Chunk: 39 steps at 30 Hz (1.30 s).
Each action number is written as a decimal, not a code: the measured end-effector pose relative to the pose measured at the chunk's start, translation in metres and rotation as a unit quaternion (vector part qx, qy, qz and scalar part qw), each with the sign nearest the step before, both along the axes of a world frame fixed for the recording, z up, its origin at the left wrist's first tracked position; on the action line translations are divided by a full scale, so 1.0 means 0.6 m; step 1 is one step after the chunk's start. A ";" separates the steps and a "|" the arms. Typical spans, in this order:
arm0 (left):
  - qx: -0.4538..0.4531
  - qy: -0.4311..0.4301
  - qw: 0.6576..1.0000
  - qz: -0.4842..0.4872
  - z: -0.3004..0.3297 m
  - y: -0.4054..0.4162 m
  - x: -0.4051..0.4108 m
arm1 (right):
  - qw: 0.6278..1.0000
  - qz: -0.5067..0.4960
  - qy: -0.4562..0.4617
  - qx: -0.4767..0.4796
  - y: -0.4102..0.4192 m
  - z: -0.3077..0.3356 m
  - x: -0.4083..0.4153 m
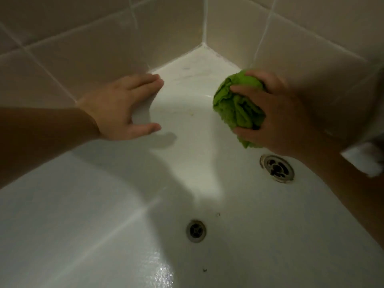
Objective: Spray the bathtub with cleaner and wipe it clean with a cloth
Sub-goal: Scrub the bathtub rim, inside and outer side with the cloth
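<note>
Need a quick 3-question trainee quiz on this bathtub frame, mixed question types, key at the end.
1. True or false: the left hand holds the green cloth.
2. Multiple choice: where does the left hand rest? A) on the tub rim by the tiled wall B) on the floor drain C) on the overflow fitting
3. Fill in: the cloth is bunched in the grip of the ____ hand.

Key:
1. False; the right hand holds it.
2. A
3. right
</note>
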State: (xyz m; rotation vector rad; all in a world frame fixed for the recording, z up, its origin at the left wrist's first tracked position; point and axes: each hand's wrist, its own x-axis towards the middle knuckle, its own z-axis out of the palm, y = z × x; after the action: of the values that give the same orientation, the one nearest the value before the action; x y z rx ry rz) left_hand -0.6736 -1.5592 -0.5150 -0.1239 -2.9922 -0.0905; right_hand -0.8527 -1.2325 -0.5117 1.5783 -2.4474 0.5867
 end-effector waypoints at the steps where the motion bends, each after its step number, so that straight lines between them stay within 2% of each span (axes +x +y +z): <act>1: 0.000 0.002 1.000 0.000 -0.002 0.002 -0.004 | 1.000 0.004 -0.010 0.002 -0.008 -0.003 -0.004; 6: -0.003 0.019 1.000 0.017 -0.008 0.017 -0.021 | 0.999 0.021 -0.030 -0.006 -0.042 -0.008 -0.018; 13: -0.006 0.010 0.999 0.034 -0.005 0.028 -0.024 | 0.999 -0.014 0.036 -0.004 0.071 -0.020 0.030; 17: -0.006 -0.013 0.998 0.061 -0.002 0.035 -0.026 | 0.999 -0.028 -0.020 0.033 0.033 -0.008 0.010; 19: 0.003 -0.011 0.997 0.073 -0.001 0.045 -0.026 | 0.999 -0.027 -0.037 0.013 0.021 -0.011 0.003; 22: 0.020 -0.017 0.995 0.094 -0.001 0.064 -0.026 | 0.997 -0.030 -0.073 0.003 0.064 -0.024 0.013; 25: 0.042 -0.025 0.992 0.113 0.003 0.076 -0.025 | 0.992 -0.070 -0.095 0.050 0.136 -0.021 0.034; 29: 0.037 -0.047 0.991 0.121 0.004 0.094 -0.034 | 0.987 -0.095 -0.059 0.116 0.150 -0.002 0.036; 34: -0.012 -0.083 0.988 0.131 0.001 0.133 -0.060 | 0.990 -0.067 -0.083 0.087 0.110 -0.012 0.028; 37: -0.017 -0.117 0.982 0.147 0.011 0.149 -0.072 | 0.989 -0.088 -0.057 0.101 0.157 -0.010 0.052; 39: -0.016 -0.138 0.979 0.150 0.019 0.154 -0.075 | 0.994 -0.078 -0.032 0.068 0.208 -0.007 0.074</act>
State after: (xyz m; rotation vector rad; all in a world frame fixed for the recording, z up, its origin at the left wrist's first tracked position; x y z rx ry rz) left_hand -0.7188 -1.4667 -0.5035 0.3672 -3.2466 -0.0278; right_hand -0.8086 -1.1077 -0.5162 1.4178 -2.6801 0.4604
